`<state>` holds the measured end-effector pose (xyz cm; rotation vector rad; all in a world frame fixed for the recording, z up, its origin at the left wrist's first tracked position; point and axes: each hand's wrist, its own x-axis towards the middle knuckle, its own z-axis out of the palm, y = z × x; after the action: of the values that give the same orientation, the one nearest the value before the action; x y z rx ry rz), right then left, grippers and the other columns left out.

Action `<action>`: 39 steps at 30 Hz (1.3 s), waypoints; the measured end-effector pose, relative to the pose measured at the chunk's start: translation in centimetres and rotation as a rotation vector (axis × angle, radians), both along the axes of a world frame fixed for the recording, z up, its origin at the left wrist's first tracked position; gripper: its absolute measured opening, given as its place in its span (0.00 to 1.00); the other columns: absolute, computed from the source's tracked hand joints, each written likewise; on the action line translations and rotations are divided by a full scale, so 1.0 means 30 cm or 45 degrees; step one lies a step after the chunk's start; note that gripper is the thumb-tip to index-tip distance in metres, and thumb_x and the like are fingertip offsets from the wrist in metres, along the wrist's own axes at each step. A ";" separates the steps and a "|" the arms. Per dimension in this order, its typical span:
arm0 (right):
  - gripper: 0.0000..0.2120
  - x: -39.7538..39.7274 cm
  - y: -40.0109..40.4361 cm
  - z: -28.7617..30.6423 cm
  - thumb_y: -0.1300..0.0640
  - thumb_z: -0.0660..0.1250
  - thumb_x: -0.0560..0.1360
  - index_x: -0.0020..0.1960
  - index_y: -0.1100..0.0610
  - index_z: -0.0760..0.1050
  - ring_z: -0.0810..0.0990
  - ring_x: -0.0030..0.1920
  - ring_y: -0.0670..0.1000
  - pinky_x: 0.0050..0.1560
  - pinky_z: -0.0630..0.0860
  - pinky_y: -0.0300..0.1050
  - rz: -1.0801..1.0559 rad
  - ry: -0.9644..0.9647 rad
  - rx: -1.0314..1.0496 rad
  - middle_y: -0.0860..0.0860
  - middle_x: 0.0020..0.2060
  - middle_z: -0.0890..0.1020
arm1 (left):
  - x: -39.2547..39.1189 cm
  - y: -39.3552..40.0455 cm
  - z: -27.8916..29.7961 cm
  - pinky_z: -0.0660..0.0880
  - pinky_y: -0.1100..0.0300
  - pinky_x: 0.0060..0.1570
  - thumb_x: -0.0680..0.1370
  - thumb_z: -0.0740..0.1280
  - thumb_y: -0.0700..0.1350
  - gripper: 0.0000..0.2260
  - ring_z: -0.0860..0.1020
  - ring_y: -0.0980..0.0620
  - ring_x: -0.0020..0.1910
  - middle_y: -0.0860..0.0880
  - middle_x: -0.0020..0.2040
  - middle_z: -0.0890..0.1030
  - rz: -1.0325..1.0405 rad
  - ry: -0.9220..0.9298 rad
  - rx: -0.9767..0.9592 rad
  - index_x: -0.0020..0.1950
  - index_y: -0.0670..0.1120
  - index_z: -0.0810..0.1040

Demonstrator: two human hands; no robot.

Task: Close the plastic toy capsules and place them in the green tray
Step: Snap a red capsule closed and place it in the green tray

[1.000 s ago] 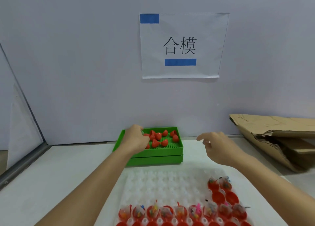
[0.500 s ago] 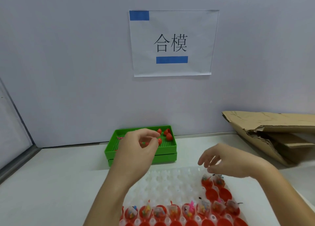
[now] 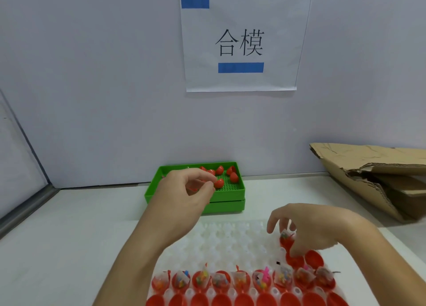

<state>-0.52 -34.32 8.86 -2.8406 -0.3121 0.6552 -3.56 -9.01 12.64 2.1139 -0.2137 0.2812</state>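
Observation:
The green tray [image 3: 230, 193] stands at the back of the table, stacked on a second one, and holds several closed red capsules [image 3: 234, 177]. My left hand [image 3: 187, 191] hovers over the tray's front left part, fingers loosely curled, with nothing visible in them; one capsule [image 3: 219, 183] lies just past its fingertips. My right hand [image 3: 309, 228] reaches down over the white moulded holder [image 3: 230, 241]. Its fingertips touch an open red capsule [image 3: 294, 258], thumb spread apart. A row of open capsules with small bagged toys [image 3: 221, 280] fills the holder's near part.
Torn cardboard [image 3: 368, 178] lies at the right against the wall. A paper sign [image 3: 241, 42] hangs on the wall above the tray. A grey rail [image 3: 23, 210] borders the table at the left.
My left hand has drawn back from inside the green tray toward me. My right hand has dropped from mid-air onto the open capsules at the holder's right side.

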 end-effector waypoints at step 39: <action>0.26 -0.104 0.188 0.192 0.52 0.75 0.71 0.58 0.27 0.68 0.76 0.55 0.35 0.58 0.79 0.45 0.294 -0.400 0.558 0.32 0.52 0.77 | -0.064 0.091 0.035 0.80 0.59 0.53 0.79 0.67 0.55 0.18 0.81 0.62 0.52 0.59 0.55 0.81 -0.421 0.347 0.208 0.69 0.59 0.70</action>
<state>-3.65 -28.67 14.64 -2.4891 -0.7434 0.1419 -5.49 -6.27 13.68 2.2069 -0.4289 -0.2256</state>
